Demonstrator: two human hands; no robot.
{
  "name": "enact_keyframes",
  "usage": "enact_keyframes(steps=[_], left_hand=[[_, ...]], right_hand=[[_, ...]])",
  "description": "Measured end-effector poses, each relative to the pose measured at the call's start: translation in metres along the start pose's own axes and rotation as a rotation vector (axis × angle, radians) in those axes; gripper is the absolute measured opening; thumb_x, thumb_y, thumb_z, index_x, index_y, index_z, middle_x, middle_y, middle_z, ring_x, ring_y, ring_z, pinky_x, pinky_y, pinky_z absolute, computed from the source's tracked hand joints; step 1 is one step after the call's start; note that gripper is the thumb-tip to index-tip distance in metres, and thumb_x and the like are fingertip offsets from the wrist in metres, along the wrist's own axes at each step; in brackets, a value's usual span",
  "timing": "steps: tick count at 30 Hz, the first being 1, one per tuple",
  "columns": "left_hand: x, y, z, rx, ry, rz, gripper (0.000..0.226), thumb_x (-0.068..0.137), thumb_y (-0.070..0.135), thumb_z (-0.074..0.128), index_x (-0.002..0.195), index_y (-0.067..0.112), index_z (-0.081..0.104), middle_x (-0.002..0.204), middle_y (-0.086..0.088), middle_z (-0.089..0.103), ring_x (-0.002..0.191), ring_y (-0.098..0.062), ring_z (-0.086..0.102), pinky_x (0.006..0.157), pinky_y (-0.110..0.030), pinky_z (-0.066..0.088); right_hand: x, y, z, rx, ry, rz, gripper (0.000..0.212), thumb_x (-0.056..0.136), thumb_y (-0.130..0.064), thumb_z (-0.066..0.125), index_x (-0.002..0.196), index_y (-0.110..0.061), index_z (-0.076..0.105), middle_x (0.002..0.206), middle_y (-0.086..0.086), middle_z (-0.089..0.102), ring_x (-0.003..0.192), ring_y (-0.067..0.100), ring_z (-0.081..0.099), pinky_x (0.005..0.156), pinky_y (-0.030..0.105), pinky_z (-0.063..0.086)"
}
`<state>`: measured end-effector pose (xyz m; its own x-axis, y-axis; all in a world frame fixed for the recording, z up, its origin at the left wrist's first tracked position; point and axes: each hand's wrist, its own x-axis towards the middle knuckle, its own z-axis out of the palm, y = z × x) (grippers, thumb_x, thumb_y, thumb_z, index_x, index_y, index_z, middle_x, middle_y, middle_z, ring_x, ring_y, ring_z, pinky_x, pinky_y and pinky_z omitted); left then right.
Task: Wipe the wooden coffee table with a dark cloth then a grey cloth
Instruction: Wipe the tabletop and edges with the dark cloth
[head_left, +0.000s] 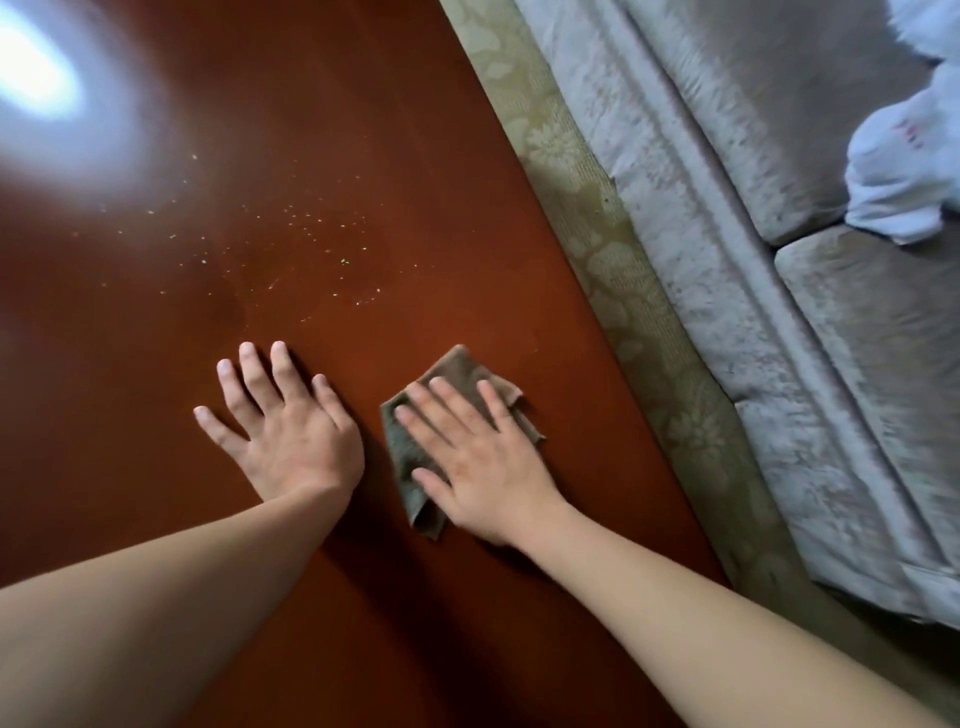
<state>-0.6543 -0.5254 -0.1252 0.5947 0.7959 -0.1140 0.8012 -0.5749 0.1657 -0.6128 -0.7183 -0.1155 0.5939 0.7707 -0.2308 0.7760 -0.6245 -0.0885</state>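
**Operator:** My right hand (483, 467) lies flat on the dark cloth (457, 366), fingers straight and spread, pressing it onto the wooden coffee table (363, 156). Nothing is curled round it. My left hand (291, 436) is just beside it on the left, palm down on bare wood, fingers fanned out and holding nothing.

**Spotter:** So the cloth sits near you, toward the table's right edge. Where's the dirt?

**Operator:** There's a scatter of crumbs (311, 223) farther out and a little left, well apart from the cloth. I'd judge that patch not yet wiped.

**Spotter:** How would you take it?

**Operator:** I'd put even pressure through the whole palm so the folded cloth doesn't ruck up; its loose far corner could flip under. I'd reach past the crumbs and draw them toward me in overlapping passes. Pushing them off the right edge would drop them on the patterned rug (571, 171) in front of the sofa (779, 156). The left hand works as a brace, and I'd shift it out of the wiping path.

**Spotter:** And the grey cloth?

**Operator:** I can't pick it out. A pale bundle (904, 171) lies on the sofa at far right, but I can't tell what it is. The glare (36, 78) at far left hides that wood, so I'd check there carefully.
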Motion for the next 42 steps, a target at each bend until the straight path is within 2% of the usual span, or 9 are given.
enact_keyframes(steps=[5,8,10,13,17,22,34,38,42], left_hand=[[0.001,0.0,-0.001,0.007,0.003,0.002,0.057,0.106,0.043,0.021,0.159,0.022,0.022,0.17,-0.004,0.012,0.159,-0.026,0.002,0.124,-0.063,0.001],[-0.001,0.001,0.0,0.011,0.005,0.005,0.057,0.106,0.042,0.021,0.159,0.022,0.022,0.17,-0.004,0.012,0.159,-0.025,0.001,0.124,-0.063,0.002],[0.0,0.0,0.001,0.011,0.008,0.001,0.057,0.106,0.042,0.022,0.159,0.021,0.021,0.17,-0.003,0.012,0.159,-0.025,0.001,0.124,-0.063,0.001],[0.001,0.0,0.001,0.014,-0.002,0.004,0.057,0.106,0.042,0.021,0.159,0.021,0.021,0.17,-0.003,0.01,0.159,-0.025,0.0,0.124,-0.063,0.001],[-0.001,0.002,0.001,0.012,0.001,0.001,0.056,0.106,0.041,0.021,0.159,0.021,0.02,0.17,-0.003,0.01,0.159,-0.025,0.0,0.125,-0.063,0.001],[0.0,0.001,0.002,0.027,0.008,-0.006,0.055,0.107,0.04,0.024,0.159,0.021,0.02,0.17,-0.002,0.011,0.159,-0.024,0.0,0.125,-0.062,0.001],[-0.003,0.004,0.0,0.039,-0.009,-0.013,0.055,0.107,0.038,0.029,0.159,0.021,0.021,0.17,-0.003,0.01,0.159,-0.025,0.0,0.125,-0.063,0.001],[0.001,0.005,0.0,0.039,-0.014,-0.02,0.056,0.106,0.038,0.03,0.159,0.021,0.022,0.17,-0.003,0.01,0.159,-0.025,0.0,0.125,-0.063,0.001],[0.002,0.006,0.001,0.038,-0.011,-0.014,0.056,0.105,0.038,0.033,0.158,0.021,0.024,0.17,-0.004,0.013,0.159,-0.026,0.002,0.124,-0.063,0.002]], right_hand=[[-0.06,0.068,0.004,0.031,0.019,0.512,0.07,0.107,-0.054,0.023,0.168,-0.022,0.013,0.176,0.002,0.009,0.162,0.023,0.008,0.129,0.057,0.013],[-0.079,0.102,0.002,0.235,0.014,0.96,0.07,0.107,-0.055,0.012,0.167,-0.019,0.017,0.173,0.009,0.023,0.159,0.03,0.021,0.127,0.059,0.021],[-0.06,0.104,-0.003,0.319,0.046,1.113,0.071,0.106,-0.052,0.008,0.164,-0.014,0.026,0.169,0.011,0.031,0.159,0.03,0.022,0.127,0.059,0.018],[-0.016,0.088,-0.017,0.291,0.106,1.029,0.068,0.108,-0.046,0.017,0.162,-0.007,0.028,0.17,0.012,0.029,0.158,0.03,0.024,0.124,0.054,0.026],[0.051,0.089,-0.036,0.274,0.082,0.937,0.07,0.109,-0.048,0.019,0.166,-0.008,0.011,0.174,0.011,0.014,0.16,0.029,0.017,0.126,0.053,0.022],[0.118,0.116,-0.051,0.295,0.096,0.823,0.07,0.11,-0.049,0.023,0.166,-0.008,0.011,0.174,0.011,0.015,0.16,0.027,0.016,0.128,0.051,0.02],[-0.021,0.099,-0.021,0.217,-0.007,0.801,0.076,0.106,-0.054,0.012,0.165,-0.005,0.014,0.173,0.013,0.02,0.16,0.028,0.018,0.123,0.055,0.032],[0.064,0.098,-0.039,0.173,0.029,0.763,0.076,0.107,-0.053,0.008,0.166,-0.007,-0.001,0.176,0.01,-0.002,0.162,0.027,-0.001,0.129,0.057,0.014],[0.163,0.052,-0.053,0.068,-0.003,0.28,0.07,0.11,-0.048,0.013,0.167,-0.012,-0.005,0.175,0.006,-0.012,0.161,0.022,-0.014,0.129,0.053,-0.007]])
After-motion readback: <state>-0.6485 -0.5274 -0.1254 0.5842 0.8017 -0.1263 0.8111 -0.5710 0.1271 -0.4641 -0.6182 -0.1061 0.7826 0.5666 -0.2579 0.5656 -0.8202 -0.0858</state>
